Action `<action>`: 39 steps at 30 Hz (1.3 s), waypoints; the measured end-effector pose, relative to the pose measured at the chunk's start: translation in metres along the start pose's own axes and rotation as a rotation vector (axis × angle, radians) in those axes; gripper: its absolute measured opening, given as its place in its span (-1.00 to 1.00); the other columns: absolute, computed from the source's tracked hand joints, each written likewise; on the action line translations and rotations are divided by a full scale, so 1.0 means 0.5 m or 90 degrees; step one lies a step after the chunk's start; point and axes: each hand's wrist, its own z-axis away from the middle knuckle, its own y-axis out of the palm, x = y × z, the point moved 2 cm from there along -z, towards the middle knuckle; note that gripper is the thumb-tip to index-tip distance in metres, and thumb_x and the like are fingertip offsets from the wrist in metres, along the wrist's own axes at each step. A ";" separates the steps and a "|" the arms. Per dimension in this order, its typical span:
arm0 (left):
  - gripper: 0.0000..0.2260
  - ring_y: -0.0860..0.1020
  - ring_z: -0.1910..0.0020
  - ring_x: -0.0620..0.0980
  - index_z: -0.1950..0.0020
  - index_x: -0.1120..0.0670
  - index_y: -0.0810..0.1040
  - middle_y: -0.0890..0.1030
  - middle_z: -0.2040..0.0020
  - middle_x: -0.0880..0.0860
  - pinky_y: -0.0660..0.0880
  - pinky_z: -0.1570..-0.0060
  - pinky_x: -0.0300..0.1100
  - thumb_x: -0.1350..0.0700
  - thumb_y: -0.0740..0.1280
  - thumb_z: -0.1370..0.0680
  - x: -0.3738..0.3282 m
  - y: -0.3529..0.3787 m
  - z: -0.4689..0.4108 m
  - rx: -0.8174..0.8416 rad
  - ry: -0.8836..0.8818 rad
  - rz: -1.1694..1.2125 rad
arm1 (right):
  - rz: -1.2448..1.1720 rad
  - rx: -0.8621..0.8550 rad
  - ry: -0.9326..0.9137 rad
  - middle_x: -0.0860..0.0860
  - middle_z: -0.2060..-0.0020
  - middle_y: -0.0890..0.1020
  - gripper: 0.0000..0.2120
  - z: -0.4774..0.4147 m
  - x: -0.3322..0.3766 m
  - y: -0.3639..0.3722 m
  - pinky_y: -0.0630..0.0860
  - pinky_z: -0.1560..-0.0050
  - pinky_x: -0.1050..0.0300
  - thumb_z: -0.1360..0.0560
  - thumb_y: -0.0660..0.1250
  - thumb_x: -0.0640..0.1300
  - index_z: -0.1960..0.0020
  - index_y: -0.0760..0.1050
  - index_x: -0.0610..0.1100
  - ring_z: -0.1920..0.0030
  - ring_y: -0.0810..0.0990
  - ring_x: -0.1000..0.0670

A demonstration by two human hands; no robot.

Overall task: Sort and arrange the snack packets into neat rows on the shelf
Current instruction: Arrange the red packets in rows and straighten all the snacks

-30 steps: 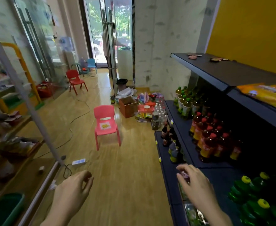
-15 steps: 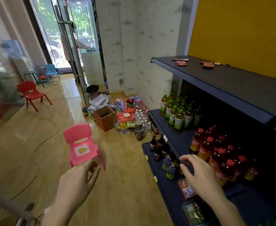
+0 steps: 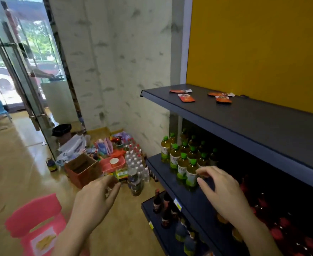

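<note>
A yellow wall panel (image 3: 253, 48) fills the frame from 12 to 3 o'clock above a dark metal shelving unit, its top shelf (image 3: 253, 124) running from the centre out toward 3 o'clock. A glass door (image 3: 22, 80) stands at 10 o'clock, beside a pale marbled wall (image 3: 115, 61) at 12 o'clock. A pink plastic chair (image 3: 35, 224) sits on the wooden floor at 7 o'clock. The person's left hand (image 3: 96, 198) reaches in at 7 o'clock, its fingers (image 3: 113, 191) loosely extended and holding nothing, over the floor. The right hand (image 3: 222, 193) hangs at 4 o'clock over the front edge of the middle shelf (image 3: 170, 182), palm down, its fingers (image 3: 207, 169) spread and slackly bent with nothing seen in them, just in front of a cluster of green-capped tea bottles (image 3: 182, 161). Red-capped bottles (image 3: 281, 228) crowd the same shelf at 5 o'clock. An open cardboard box (image 3: 81, 169) stands at 8 o'clock among water bottles (image 3: 135, 163) and other stock on the floor. Four orange-red snack packets (image 3: 186, 98) lie flat and scattered at 2 o'clock on the far end of the top shelf, near the yellow panel, well apart from both hands.
</note>
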 end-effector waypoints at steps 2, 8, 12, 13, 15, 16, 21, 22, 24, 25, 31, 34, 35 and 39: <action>-0.83 0.58 0.24 -0.15 0.02 -0.04 0.56 0.63 0.17 -0.11 0.53 0.27 -0.19 -0.08 0.25 -0.53 0.000 0.006 -0.092 -0.017 0.041 0.036 | 0.010 -0.042 -0.007 0.16 -0.02 0.55 -0.82 -0.078 0.011 -0.006 0.47 -0.10 0.16 -0.54 0.23 -0.04 -0.12 0.50 0.02 -0.08 0.51 0.11; -0.86 0.53 0.31 -0.12 0.06 0.01 0.57 0.62 0.23 -0.06 0.36 0.36 -0.31 -0.02 0.29 -0.52 -0.024 0.036 -0.328 -0.056 0.163 0.108 | 0.023 -0.113 -0.003 0.11 -0.06 0.58 -0.80 -0.283 0.033 -0.017 0.47 -0.15 0.13 -0.54 0.24 -0.08 -0.15 0.51 -0.02 -0.12 0.52 0.09; -0.75 0.55 0.19 -0.06 0.04 0.03 0.56 0.59 0.17 -0.06 0.45 0.21 -0.18 -0.10 0.20 -0.51 -0.030 0.089 -0.490 -0.050 0.241 0.149 | 0.060 -0.124 0.040 0.10 -0.12 0.55 -0.76 -0.415 0.031 -0.016 0.42 -0.15 0.15 -0.56 0.21 -0.05 -0.21 0.47 -0.01 -0.16 0.50 0.08; -0.76 0.54 0.15 -0.06 0.02 0.03 0.56 0.57 0.15 -0.07 0.45 0.18 -0.18 -0.09 0.21 -0.53 -0.030 0.104 -0.533 -0.049 0.256 0.162 | 0.071 -0.134 0.055 0.09 -0.14 0.55 -0.76 -0.449 0.028 -0.012 0.41 -0.11 0.16 -0.56 0.21 -0.05 -0.21 0.47 -0.01 -0.17 0.49 0.06; -0.81 0.54 0.08 -0.03 -0.02 0.06 0.56 0.58 0.08 -0.03 0.41 0.14 -0.20 -0.01 0.25 -0.55 -0.036 0.129 -0.621 -0.053 0.282 0.178 | 0.104 -0.155 0.091 0.07 -0.15 0.54 -0.76 -0.520 0.022 -0.003 0.36 -0.03 0.15 -0.56 0.20 -0.04 -0.21 0.46 -0.01 -0.19 0.48 0.02; -0.82 0.55 0.05 -0.01 -0.04 0.08 0.56 0.60 0.05 -0.01 0.41 0.13 -0.18 0.02 0.26 -0.55 -0.042 0.139 -0.664 -0.056 0.298 0.181 | 0.119 -0.159 0.112 0.05 -0.16 0.53 -0.75 -0.555 0.018 0.004 0.36 -0.04 0.13 -0.56 0.19 -0.03 -0.21 0.47 -0.02 -0.20 0.48 0.00; -0.83 0.51 -0.03 0.02 -0.06 0.10 0.53 0.60 -0.01 0.05 0.41 0.06 -0.13 0.07 0.22 -0.56 -0.094 0.173 -0.867 -0.017 0.391 0.210 | 0.187 -0.111 0.225 -0.10 -0.26 0.47 -0.62 -0.747 -0.003 0.038 0.39 -0.21 -0.02 -0.58 0.15 0.00 -0.32 0.40 -0.15 -0.30 0.40 -0.13; -0.83 0.50 -0.04 0.03 -0.07 0.11 0.52 0.59 -0.03 0.07 0.42 0.03 -0.10 0.07 0.21 -0.56 -0.107 0.183 -0.900 -0.002 0.406 0.214 | 0.207 -0.094 0.248 -0.13 -0.27 0.45 -0.59 -0.778 -0.010 0.044 0.38 -0.23 -0.04 -0.58 0.14 0.02 -0.32 0.38 -0.19 -0.31 0.39 -0.16; -0.81 0.48 -0.10 0.06 -0.11 0.11 0.50 0.57 -0.08 0.08 0.42 -0.05 -0.05 0.07 0.20 -0.57 -0.130 0.201 -0.956 0.021 0.427 0.211 | 0.242 -0.058 0.306 -0.18 -0.28 0.43 -0.50 -0.823 -0.023 0.057 0.36 -0.23 -0.06 -0.56 0.13 0.12 -0.31 0.37 -0.24 -0.31 0.36 -0.19; -0.79 0.47 -0.13 0.07 -0.13 0.11 0.49 0.56 -0.11 0.08 0.41 -0.07 -0.04 0.06 0.19 -0.57 -0.142 0.211 -0.981 0.029 0.436 0.204 | 0.256 -0.037 0.337 -0.18 -0.29 0.43 -0.45 -0.839 -0.031 0.065 0.36 -0.24 -0.06 -0.55 0.13 0.18 -0.31 0.37 -0.25 -0.32 0.35 -0.19; -0.71 0.44 -0.20 0.10 -0.21 0.13 0.46 0.53 -0.19 0.12 0.40 -0.06 -0.03 0.01 0.18 -0.58 -0.214 0.259 -1.081 0.086 0.449 0.174 | 0.201 0.014 0.434 -0.16 -0.31 0.40 -0.33 -0.871 -0.055 0.071 0.37 -0.22 -0.02 -0.42 0.31 0.23 -0.32 0.32 -0.22 -0.31 0.37 -0.18; -0.62 0.41 -0.25 0.13 -0.27 0.15 0.42 0.49 -0.26 0.16 0.42 -0.09 0.02 -0.06 0.19 -0.57 -0.257 0.276 -1.113 0.111 0.432 0.160 | 0.119 0.016 0.458 -0.08 -0.11 0.50 -0.38 -0.856 -0.067 0.047 0.44 -0.09 0.00 -0.37 0.41 0.17 -0.23 0.32 -0.20 -0.18 0.47 -0.15; -0.58 0.40 -0.26 0.15 -0.29 0.16 0.41 0.48 -0.27 0.16 0.42 -0.10 0.03 -0.10 0.19 -0.56 -0.273 0.283 -1.121 0.124 0.430 0.139 | 0.113 0.017 0.457 -0.07 -0.05 0.51 -0.41 -0.846 -0.071 0.034 0.45 -0.07 0.01 -0.37 0.42 0.15 -0.20 0.34 -0.19 -0.14 0.48 -0.14; -0.44 0.30 -0.34 0.19 -0.33 0.19 0.37 0.39 -0.35 0.21 0.30 -0.25 0.02 -0.22 0.15 -0.54 -0.326 0.311 -1.136 0.231 0.425 0.012 | 0.053 -0.071 0.454 -0.09 -0.04 0.57 -0.58 -0.799 -0.097 -0.038 0.43 0.06 0.13 -0.43 0.39 0.07 -0.13 0.44 -0.19 -0.05 0.55 -0.09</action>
